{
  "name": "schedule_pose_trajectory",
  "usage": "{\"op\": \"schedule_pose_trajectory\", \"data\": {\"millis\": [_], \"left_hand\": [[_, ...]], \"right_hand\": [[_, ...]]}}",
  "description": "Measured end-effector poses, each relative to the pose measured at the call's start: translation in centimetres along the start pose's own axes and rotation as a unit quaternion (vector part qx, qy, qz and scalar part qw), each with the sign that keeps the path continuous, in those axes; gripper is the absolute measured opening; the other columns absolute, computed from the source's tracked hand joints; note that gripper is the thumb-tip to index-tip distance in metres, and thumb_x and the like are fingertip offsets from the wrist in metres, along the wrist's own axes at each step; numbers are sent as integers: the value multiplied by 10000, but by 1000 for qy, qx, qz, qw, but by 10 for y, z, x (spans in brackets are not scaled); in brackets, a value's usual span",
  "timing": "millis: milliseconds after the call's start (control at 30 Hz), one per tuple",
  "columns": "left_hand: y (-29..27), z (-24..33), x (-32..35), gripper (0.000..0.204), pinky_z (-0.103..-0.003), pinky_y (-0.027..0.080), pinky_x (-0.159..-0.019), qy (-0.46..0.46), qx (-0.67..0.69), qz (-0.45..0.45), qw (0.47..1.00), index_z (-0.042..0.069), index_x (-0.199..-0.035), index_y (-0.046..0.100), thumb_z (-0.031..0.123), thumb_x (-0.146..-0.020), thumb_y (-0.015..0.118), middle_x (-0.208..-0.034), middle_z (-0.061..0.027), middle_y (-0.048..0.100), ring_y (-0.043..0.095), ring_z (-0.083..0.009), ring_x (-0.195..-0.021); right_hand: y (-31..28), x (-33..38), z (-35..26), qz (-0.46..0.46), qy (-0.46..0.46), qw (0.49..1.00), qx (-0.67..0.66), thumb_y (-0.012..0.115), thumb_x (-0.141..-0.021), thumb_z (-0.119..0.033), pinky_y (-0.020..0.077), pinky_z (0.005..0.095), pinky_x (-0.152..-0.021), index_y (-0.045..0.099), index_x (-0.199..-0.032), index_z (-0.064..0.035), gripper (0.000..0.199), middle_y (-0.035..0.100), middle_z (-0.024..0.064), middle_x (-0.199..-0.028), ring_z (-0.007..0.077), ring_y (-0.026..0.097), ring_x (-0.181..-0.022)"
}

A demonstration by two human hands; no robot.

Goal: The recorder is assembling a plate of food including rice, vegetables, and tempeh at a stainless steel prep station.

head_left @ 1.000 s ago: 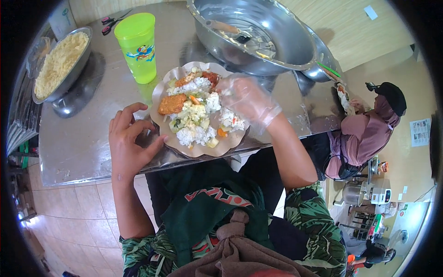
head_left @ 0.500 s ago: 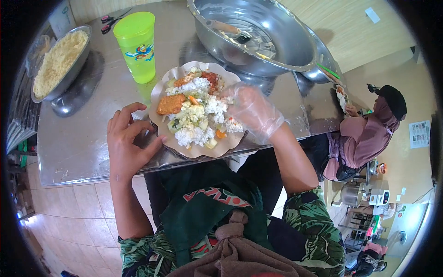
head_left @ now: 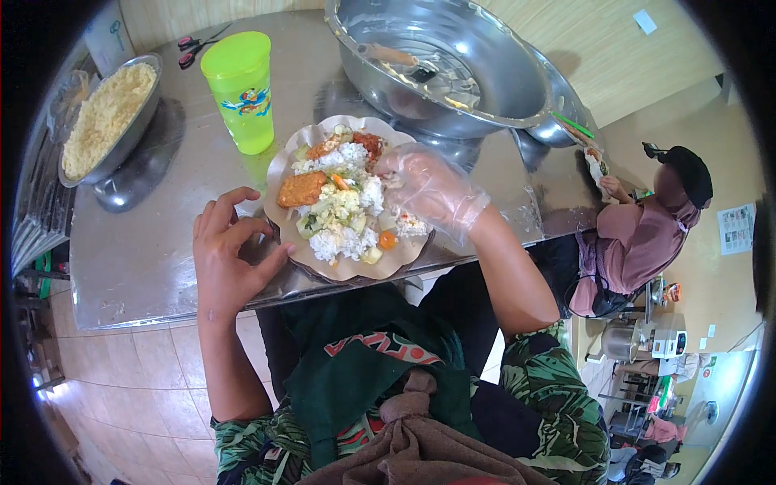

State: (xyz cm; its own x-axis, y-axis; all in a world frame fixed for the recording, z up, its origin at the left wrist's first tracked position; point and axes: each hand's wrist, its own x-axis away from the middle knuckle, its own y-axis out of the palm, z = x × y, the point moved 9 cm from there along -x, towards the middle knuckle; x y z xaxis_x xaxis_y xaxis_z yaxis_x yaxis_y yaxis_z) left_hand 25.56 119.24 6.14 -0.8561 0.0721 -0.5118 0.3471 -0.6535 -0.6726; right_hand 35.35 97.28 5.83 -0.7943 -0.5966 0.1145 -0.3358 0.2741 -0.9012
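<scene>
In front of me at the table edge is a plate lined with scalloped brown paper (head_left: 279, 171). On it lie white rice (head_left: 330, 242), a browned fried slab (head_left: 301, 190) that looks like tempeh, mixed cut vegetables (head_left: 343, 202) and a red sauce-like portion (head_left: 370, 147). My right hand (head_left: 432, 187), in a clear plastic glove, reaches over the plate's right side with its fingers bunched together in the rice. What is between the fingertips is mostly hidden. My bare left hand (head_left: 232, 252) rests by the plate's left rim, fingers curved and apart, holding nothing.
A lime-green cup (head_left: 246, 97) stands behind the plate. Further left are a metal bowl of pale crumbly food (head_left: 113, 121) and scissors (head_left: 194, 50). A large metal basin (head_left: 453, 113) with a wooden-handled tool sits at the back right. Another person (head_left: 647, 226) is at the table's right.
My right hand's fingers have moved a little left, further into the rice. My left hand stays by the plate rim in the same curved pose. The whole view has shifted slightly.
</scene>
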Motion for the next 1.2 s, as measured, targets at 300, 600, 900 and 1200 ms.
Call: {"op": "schedule_pose_trajectory", "data": {"millis": [300,600,900,1200], "left_hand": [[-2,-3,4,244,-387,424,-795,-1,-3,-3,1000,89,-722,685,212,-584,845,-1139,-52,623,554,-233,-825],[-1,-2,3,243,-393,426,-817,1,1,1,1000,81,-722,685,211,-591,843,-1138,-52,621,553,-236,-830],[0,-2,4,285,-381,452,-788,-15,-2,-13,1000,57,-729,676,169,-547,865,-1161,-56,639,547,-245,-874],[0,-1,1,262,-382,430,-794,4,-1,-3,1000,85,-733,686,218,-577,849,-1143,-53,627,540,-234,-810]], "right_hand": [[-19,44,-24,125,-123,977,119,724,-784,-257,499,442,-883,636,-1137,50,476,648,256,-1082,375,642,-1003],[-20,25,-1,90,8,995,-49,715,-793,-205,500,379,-879,686,-1080,-5,350,674,205,-1002,334,655,-959],[-24,21,-36,98,-104,988,62,732,-781,-251,491,413,-908,666,-1134,-63,405,673,168,-1080,344,631,-1003],[-25,12,-29,112,-85,989,-51,710,-805,-200,505,382,-800,699,-992,-53,238,665,143,-946,298,639,-850]]}}
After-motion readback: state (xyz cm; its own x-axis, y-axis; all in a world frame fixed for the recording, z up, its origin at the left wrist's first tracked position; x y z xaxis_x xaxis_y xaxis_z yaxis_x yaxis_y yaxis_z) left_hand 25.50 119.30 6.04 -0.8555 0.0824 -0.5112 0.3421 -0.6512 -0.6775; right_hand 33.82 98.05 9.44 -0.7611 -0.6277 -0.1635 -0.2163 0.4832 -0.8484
